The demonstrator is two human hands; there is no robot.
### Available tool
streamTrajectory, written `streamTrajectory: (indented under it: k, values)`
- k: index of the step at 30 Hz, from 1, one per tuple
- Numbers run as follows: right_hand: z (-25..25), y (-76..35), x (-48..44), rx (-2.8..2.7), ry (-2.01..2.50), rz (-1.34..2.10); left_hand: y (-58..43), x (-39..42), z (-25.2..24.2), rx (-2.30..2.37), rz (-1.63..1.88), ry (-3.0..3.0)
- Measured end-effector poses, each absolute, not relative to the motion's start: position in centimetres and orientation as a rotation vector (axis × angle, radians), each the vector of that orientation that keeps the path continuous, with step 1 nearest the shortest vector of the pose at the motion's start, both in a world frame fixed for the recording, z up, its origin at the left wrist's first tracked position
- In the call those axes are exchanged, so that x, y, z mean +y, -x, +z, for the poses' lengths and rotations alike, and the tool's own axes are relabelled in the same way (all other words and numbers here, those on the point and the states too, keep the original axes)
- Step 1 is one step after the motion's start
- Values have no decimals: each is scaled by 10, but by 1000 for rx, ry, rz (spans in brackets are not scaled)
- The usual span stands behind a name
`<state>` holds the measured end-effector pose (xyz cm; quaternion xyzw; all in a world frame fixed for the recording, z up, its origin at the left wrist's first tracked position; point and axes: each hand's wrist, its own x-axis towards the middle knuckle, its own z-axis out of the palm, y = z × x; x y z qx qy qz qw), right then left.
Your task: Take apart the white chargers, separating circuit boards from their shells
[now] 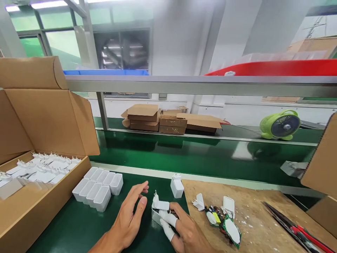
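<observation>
My right hand (pixel 188 228), with white finger cots on some fingers, holds a white plastic adapter case (pixel 156 217) with a plug part at its top. Part of the case is hidden behind the fingers. Just left of it, my left hand (pixel 127 218) is open and empty, thumb apart from the fingers. Beyond my hands stands another white adapter case (pixel 177 188). Several open-topped white cases (pixel 94 189) sit in two rows to the left. On the right lie circuit boards (pixel 231 230), a white cover (pixel 229 205) and a white plug piece (pixel 199 201).
An open cardboard box (pixel 50 119) with white plug parts stands left. A wooden board (pixel 259 219) carries tweezers (pixel 279 214) and red-handled pliers (pixel 310 239). Behind are flattened cartons (pixel 172 123), a green fan (pixel 280 124) and a metal shelf rail (pixel 184 84). Another cardboard flap (pixel 322 158) rises right.
</observation>
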<state>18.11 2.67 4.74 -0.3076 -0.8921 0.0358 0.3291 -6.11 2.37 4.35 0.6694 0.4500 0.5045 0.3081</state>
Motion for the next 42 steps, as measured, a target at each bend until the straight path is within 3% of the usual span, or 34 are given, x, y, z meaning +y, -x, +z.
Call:
streamTrajectory:
  k: [10, 17, 28, 39, 42]
  values:
    - [52, -179, 24, -2321, 851, 197, 61, 23, 41, 948, 1258, -2223]
    - [53, -179, 19, -2213, 951, 323, 55, 23, 30, 1008, 1298, -2093]
    - [57, -177, 16, -2428, 1031, 212, 53, 21, 33, 1042, 1304, -2074]
    - [53, -175, 18, -2168, 1035, 555, 57, 22, 33, 1017, 1271, -2067]
    - [47, -170, 23, -1927, 1012, 856, 56, 21, 32, 970, 1285, -2103]
